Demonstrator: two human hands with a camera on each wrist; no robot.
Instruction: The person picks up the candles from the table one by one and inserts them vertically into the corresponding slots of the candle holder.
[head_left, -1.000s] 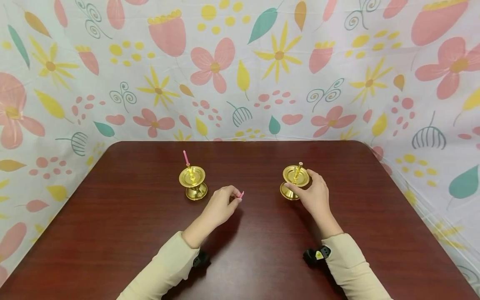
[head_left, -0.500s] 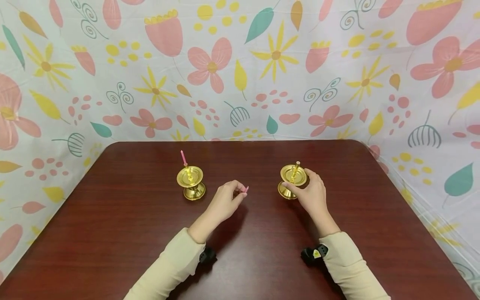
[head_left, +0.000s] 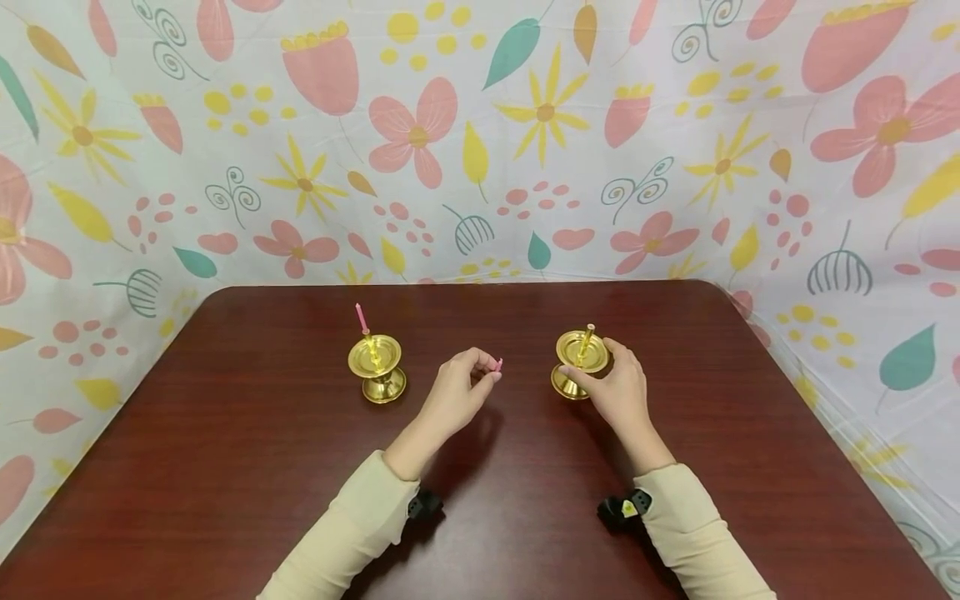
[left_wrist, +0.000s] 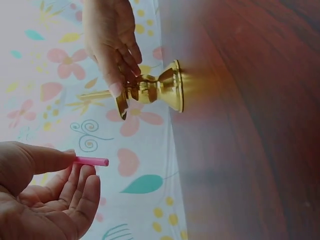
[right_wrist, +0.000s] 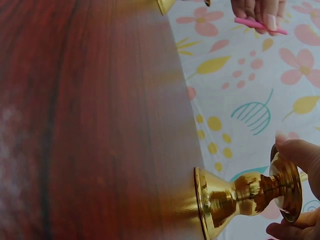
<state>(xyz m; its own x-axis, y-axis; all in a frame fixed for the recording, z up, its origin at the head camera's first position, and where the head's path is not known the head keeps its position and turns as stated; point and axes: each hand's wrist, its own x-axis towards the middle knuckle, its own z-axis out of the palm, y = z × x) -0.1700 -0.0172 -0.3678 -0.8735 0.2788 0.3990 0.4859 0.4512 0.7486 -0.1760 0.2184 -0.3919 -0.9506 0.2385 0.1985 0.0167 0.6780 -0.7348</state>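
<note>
Between thumb and fingertips, my left hand (head_left: 456, 390) pinches a small pink candle (left_wrist: 93, 161), held above the table midway between two brass candle holders. My right hand (head_left: 624, 390) grips the dish rim of the right candle holder (right_wrist: 251, 193), thumb on the near side and fingers on the far side. That holder stands upright on its flared base, and its central tube (head_left: 587, 335) has no candle in it. On the left stands a matching brass candle holder (head_left: 385, 388) with a slim pink candle (head_left: 362, 318) upright in its tube, untouched by either hand.
Both holders stand on a dark reddish-brown wooden table (head_left: 285, 467) towards its far side. Behind the far edge hangs a white cloth (head_left: 480, 150) printed with flowers and leaves. A black camera (head_left: 425, 505) sits at the left wrist, another at the right.
My left hand has moved right and farther from me, carrying the pink candle closer to the right candle holder. The right hand keeps its grip on the rim. The head view has shifted slightly.
</note>
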